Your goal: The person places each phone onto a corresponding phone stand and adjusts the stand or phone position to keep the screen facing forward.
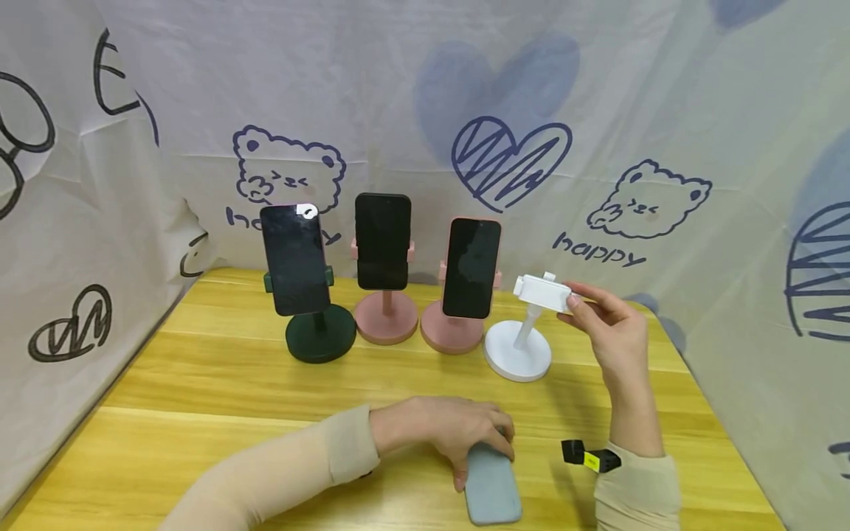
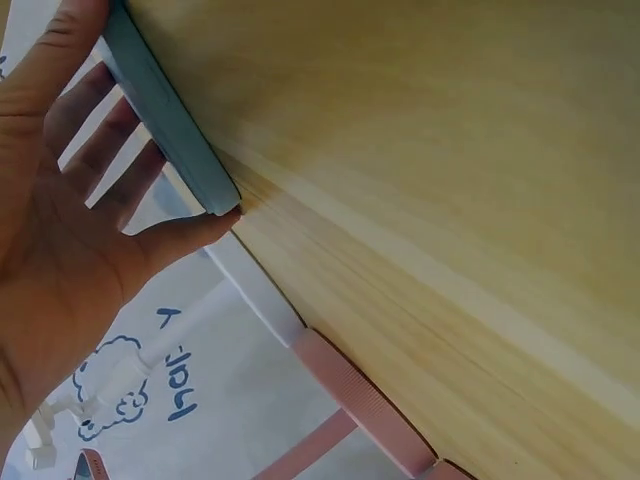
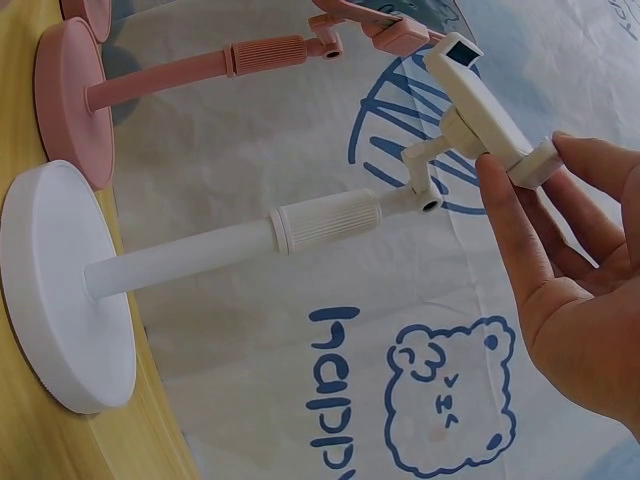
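Observation:
My left hand (image 1: 458, 431) reaches over a light blue-grey phone (image 1: 493, 487) near the front of the table and grips it by its edges. In the left wrist view, thumb and fingers lie along the phone's (image 2: 170, 120) sides; the hand hides its far end in the head view. At the right, my right hand (image 1: 607, 321) pinches one end of the holder of a white phone stand (image 1: 518, 350). The right wrist view shows the stand's holder (image 3: 490, 110) tilted, with no phone in it, and thumb and fingers at its end clip.
Left of the white stand are two pink stands (image 1: 451, 328) and a dark green stand (image 1: 321, 335), each bearing a dark-screened phone (image 1: 295, 258). A printed cloth (image 1: 398, 96) hangs behind the wooden table (image 1: 232, 383). A small black device (image 1: 589, 457) sits at the right wrist.

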Tool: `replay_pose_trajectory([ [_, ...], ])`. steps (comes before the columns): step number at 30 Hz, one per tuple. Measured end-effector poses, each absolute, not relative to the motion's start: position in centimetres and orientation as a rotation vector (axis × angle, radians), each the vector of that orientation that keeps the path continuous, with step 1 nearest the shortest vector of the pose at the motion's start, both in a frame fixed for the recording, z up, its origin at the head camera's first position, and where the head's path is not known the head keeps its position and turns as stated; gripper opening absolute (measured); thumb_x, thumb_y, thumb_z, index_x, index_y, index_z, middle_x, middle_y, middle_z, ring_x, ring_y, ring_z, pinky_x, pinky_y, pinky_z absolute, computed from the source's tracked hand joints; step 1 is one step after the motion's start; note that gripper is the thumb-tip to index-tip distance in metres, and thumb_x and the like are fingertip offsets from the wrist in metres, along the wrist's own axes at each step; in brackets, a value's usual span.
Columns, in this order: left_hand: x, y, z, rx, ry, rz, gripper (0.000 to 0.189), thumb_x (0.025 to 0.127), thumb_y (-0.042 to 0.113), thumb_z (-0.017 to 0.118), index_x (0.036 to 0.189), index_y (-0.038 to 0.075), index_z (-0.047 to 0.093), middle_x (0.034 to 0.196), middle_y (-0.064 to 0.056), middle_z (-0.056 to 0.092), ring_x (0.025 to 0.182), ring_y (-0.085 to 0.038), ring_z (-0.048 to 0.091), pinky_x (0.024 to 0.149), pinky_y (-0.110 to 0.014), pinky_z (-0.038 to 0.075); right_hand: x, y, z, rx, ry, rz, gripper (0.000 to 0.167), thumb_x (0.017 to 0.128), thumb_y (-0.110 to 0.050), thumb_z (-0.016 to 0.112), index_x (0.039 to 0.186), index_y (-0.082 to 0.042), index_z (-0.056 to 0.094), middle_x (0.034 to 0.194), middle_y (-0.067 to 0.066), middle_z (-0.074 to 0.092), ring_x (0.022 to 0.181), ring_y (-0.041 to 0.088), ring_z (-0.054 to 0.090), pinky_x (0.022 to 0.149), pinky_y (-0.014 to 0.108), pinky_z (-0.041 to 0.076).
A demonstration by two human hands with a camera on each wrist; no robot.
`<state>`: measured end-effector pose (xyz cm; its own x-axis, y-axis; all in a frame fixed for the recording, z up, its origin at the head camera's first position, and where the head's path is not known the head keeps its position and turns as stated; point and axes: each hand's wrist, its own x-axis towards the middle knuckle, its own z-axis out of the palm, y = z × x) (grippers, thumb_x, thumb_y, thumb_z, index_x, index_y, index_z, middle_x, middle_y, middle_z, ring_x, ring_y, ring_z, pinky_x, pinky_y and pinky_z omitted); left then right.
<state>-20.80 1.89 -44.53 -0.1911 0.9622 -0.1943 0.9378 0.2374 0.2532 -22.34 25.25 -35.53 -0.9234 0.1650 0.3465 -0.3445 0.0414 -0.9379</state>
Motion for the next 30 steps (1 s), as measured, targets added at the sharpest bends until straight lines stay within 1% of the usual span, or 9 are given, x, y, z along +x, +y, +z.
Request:
replay_pose_trajectory([
  [7,-21.1,1.2,-44.7,1.77,2.261,0.132,0.078,0.069,0.052,0.096,0.137,0.027,0.068,0.133,0.007,0.056,0.12,-0.005,0.048,0.094,-0.006,0.04,-22.3,25.3,-35.6,0.172,-1.986,1.94,0.034,0.095,-0.005,0.075,0.126,0.008,0.07,0.112,0.001,0.074,0.091,0.014,0.072,0.08,0.027,0.062],
  [11,-21.2,0.5,-45.0,1.788,2.316,0.171,0.079,0.068,0.056,0.095,0.136,0.026,0.069,0.131,0.006,0.056,0.116,-0.006,0.048,0.09,-0.005,0.04,-22.5,25.4,-35.8,0.162,-1.991,1.928,0.033,0.096,-0.006,0.075,0.126,0.006,0.071,0.113,0.001,0.074,0.091,0.014,0.072,0.08,0.028,0.062],
  [18,-21.4,-0.6,-44.1,1.705,2.42,0.307,0.083,0.068,0.05,0.097,0.14,0.021,0.066,0.137,0.004,0.054,0.123,-0.01,0.046,0.093,-0.009,0.044,-22.5,25.6,-35.8,0.158,-1.998,1.915,0.032,0.096,-0.006,0.075,0.126,0.005,0.071,0.115,0.002,0.073,0.092,0.014,0.072,0.081,0.028,0.062],
  [22,-21.5,-1.2,-43.1,1.68,2.489,0.376,0.083,0.068,0.048,0.098,0.14,0.02,0.067,0.137,0.003,0.054,0.123,-0.013,0.047,0.096,-0.012,0.045,-22.5,25.5,-35.9,0.164,-1.997,1.911,0.032,0.096,-0.006,0.075,0.126,0.006,0.071,0.114,0.002,0.073,0.092,0.014,0.072,0.081,0.028,0.062],
  [26,-21.5,-2.0,-41.8,1.66,2.58,0.437,0.083,0.067,0.049,0.098,0.139,0.021,0.067,0.138,0.001,0.054,0.125,-0.016,0.046,0.101,-0.017,0.045,-22.5,25.5,-35.9,0.169,-1.995,1.908,0.032,0.096,-0.005,0.074,0.126,0.006,0.071,0.114,0.001,0.074,0.091,0.014,0.072,0.08,0.028,0.062],
  [30,-21.4,-2.7,-40.3,1.637,2.668,0.528,0.082,0.066,0.047,0.099,0.138,0.021,0.068,0.14,-0.001,0.054,0.127,-0.019,0.047,0.103,-0.022,0.048,-22.5,25.4,-35.9,0.175,-1.99,1.908,0.032,0.096,-0.005,0.074,0.126,0.006,0.071,0.114,0.001,0.074,0.091,0.014,0.073,0.08,0.028,0.062],
])
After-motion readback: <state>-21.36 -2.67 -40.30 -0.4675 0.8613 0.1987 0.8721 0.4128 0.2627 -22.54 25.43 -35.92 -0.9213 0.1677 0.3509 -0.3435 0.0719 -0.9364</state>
